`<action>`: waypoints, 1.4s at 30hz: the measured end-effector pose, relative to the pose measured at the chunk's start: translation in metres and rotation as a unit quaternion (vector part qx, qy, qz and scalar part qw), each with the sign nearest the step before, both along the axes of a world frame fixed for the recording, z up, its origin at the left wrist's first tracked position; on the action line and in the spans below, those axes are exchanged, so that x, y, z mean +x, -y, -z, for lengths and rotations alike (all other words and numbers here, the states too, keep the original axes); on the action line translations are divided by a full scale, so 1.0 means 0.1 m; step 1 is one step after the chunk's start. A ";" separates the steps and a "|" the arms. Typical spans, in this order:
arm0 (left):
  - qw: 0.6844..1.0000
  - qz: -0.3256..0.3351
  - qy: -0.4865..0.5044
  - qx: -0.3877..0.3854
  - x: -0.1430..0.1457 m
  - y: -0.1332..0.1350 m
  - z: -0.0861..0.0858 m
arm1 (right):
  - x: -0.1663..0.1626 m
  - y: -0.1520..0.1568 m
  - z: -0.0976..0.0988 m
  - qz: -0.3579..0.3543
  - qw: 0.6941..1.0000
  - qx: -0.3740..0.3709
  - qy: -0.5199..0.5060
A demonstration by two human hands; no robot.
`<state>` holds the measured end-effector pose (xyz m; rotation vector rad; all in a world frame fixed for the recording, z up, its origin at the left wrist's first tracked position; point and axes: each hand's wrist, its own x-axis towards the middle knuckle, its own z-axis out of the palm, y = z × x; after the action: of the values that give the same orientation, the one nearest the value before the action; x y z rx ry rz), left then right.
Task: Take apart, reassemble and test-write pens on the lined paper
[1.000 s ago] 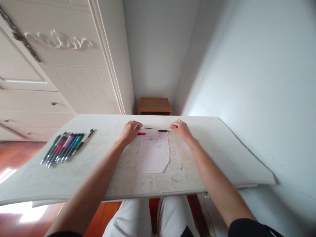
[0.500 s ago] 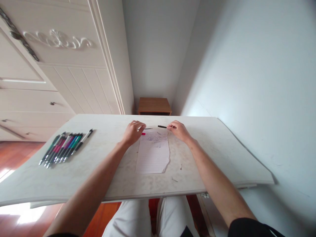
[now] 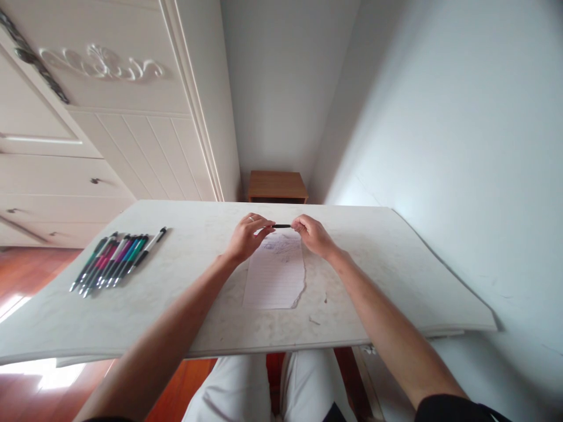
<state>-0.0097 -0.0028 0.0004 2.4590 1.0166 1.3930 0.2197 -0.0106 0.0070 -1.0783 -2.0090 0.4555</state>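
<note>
My left hand (image 3: 251,237) and my right hand (image 3: 311,233) meet over the top of a lined paper sheet (image 3: 275,281). Between them runs a slim black pen barrel (image 3: 281,226), held nearly level. My right fingers are closed around its right end. The left thumb and fingertips pinch at its left end. A thin refill, seen earlier in the left fingers, is hidden now. Blue scribbles cover the upper part of the sheet, and its right edge is torn.
Several pens (image 3: 116,261) in different colours lie in a row on the left of the white table (image 3: 378,264). Small scraps (image 3: 314,320) sit near the front edge. A wall (image 3: 461,146) borders the right; a white cabinet (image 3: 145,140) and brown wooden stand (image 3: 278,184) are beyond.
My hands have come together, closing the gap between the refill on the left and the black barrel on the right. The small red piece below my left hand is now mostly covered.
</note>
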 end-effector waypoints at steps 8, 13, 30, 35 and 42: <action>1.000 -0.020 0.023 -0.002 0.06 0.08 -0.07 | -0.13 0.12 -0.06 0.039 0.997 -0.037 -0.046; 0.999 -0.033 0.032 0.007 0.10 0.14 -0.10 | -0.20 0.15 -0.09 0.056 0.995 -0.038 -0.073; 0.996 -0.072 0.008 -0.046 0.12 0.22 -0.12 | -0.28 0.21 -0.07 0.020 0.993 -0.054 -0.108; 0.996 -0.065 -0.003 -0.064 0.14 0.22 -0.12 | -0.30 0.21 -0.06 0.023 0.992 -0.045 -0.117; 0.988 -0.079 0.020 -0.130 0.16 0.29 -0.18 | -0.30 0.23 -0.05 0.018 0.993 -0.033 -0.111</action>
<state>0.0062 -0.0317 0.0189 2.1954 1.3170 1.2536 0.1898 -0.0334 0.0117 -1.0540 -1.7868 0.6004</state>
